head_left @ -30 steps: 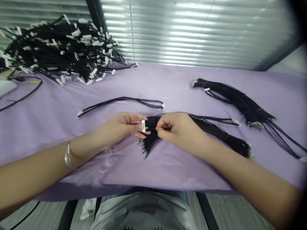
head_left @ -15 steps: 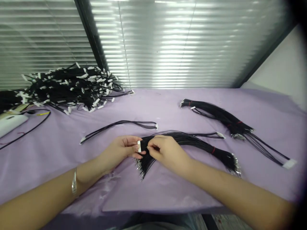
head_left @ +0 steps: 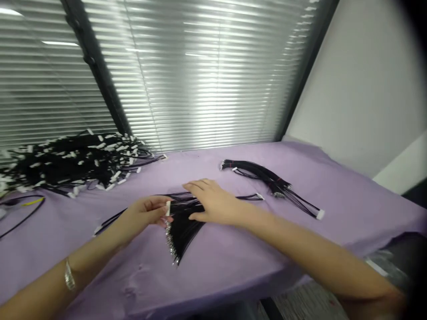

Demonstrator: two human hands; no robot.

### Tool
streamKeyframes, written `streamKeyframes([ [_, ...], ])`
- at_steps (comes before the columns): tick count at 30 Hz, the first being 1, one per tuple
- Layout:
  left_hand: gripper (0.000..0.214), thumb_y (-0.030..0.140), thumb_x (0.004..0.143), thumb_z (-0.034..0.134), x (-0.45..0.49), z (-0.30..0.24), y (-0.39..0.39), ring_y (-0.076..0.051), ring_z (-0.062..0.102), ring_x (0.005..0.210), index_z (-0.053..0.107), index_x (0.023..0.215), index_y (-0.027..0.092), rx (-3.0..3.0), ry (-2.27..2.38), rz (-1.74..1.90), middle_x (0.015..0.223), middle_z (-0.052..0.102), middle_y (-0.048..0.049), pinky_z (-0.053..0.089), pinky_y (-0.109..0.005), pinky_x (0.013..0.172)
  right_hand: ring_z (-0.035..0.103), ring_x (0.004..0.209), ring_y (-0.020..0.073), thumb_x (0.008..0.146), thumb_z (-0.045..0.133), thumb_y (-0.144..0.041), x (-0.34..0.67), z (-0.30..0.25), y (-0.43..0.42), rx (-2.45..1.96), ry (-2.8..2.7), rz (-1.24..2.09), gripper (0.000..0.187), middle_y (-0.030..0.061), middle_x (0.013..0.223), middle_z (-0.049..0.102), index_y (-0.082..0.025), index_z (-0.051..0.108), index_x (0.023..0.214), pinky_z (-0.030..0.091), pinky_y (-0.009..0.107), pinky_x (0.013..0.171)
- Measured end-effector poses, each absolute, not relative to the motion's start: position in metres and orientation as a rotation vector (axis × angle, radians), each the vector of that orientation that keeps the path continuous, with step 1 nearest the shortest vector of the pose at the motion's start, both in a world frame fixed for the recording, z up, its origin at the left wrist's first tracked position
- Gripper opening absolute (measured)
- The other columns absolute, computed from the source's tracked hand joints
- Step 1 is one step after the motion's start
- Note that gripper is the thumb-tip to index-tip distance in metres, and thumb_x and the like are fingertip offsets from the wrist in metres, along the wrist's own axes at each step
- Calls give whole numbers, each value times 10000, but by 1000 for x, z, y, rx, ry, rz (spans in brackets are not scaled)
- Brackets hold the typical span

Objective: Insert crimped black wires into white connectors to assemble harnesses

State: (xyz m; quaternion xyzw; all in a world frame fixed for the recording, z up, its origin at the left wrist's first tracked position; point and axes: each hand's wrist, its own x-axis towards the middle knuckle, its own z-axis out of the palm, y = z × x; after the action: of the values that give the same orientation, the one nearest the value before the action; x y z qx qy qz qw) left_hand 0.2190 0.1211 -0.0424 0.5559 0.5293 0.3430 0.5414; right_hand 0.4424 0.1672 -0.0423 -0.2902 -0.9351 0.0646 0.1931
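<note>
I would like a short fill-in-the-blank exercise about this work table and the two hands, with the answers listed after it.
1. The left hand pinches a small ____ plastic connector between its fingertips.
2. The right hand lies flat, fingers spread, on the bundle of thin ____ wires.
3. The table is covered with a ____ cloth.
4. The left wrist wears a silver ____.

Answers: white; black; purple; bracelet
</note>
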Motion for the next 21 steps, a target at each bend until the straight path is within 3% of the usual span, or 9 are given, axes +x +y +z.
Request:
streamKeyframes([
  [2,271,325,790,677,225,-21,112,-132,619,704,684,1007,162,1452,1242,787,758,675,-21,510,-247,703,595,968,209,829,573,-358,446,-26,182,-748,-2893,483,459,116,1159,633,-136,559,1231,455,330,859],
  [4,356,360,821,637,232,-7,105,-156,642,825,636,1126,177,1497,1254,816,875,696,-43,510,-288,820,615,739,133,862,517,-341,449,-16,195,-686,-2961,576,283,45,935,698,-165,650,1039,463,234,675],
  [7,523,455,898,472,239,-8,104,-236,592,1110,457,1344,182,1673,1379,779,1218,624,-119,452,-402,974,568,652,128,891,468,-409,458,-8,203,-782,-2860,418,323,65,845,683,-143,644,944,388,230,566],
  [10,656,516,883,428,248,-29,118,-329,294,1372,397,1397,109,2291,1533,428,1458,377,-186,246,-516,1105,543,674,165,900,467,-406,468,-1,201,-955,-2742,156,343,131,852,658,-105,620,964,299,262,558],
  [12,729,519,846,482,260,-41,131,-372,105,1414,439,1345,-11,2508,1498,278,1478,281,-257,119,-540,1128,537,686,180,893,493,-397,472,3,199,-1023,-2718,27,334,150,858,648,-97,613,979,256,270,557],
  [15,718,514,909,342,280,-38,143,-397,300,1352,415,1345,-52,2613,1473,42,1415,372,-300,278,-539,1067,511,638,167,870,514,-474,474,7,198,-1050,-2755,-46,381,122,815,640,-116,616,952,231,267,535],
  [18,618,509,927,304,291,-23,145,-372,540,1166,476,1321,65,2607,1537,95,1265,565,-237,416,-498,953,478,598,140,874,462,-545,474,5,199,-992,-2806,15,425,69,762,622,-148,608,907,256,255,519],
  [21,507,421,964,255,292,-15,144,-330,597,1090,533,1262,119,2613,1561,228,1157,642,-187,449,-462,914,506,698,146,886,448,-532,472,-2,201,-895,-2757,64,425,75,836,611,-137,602,907,327,254,591],
])
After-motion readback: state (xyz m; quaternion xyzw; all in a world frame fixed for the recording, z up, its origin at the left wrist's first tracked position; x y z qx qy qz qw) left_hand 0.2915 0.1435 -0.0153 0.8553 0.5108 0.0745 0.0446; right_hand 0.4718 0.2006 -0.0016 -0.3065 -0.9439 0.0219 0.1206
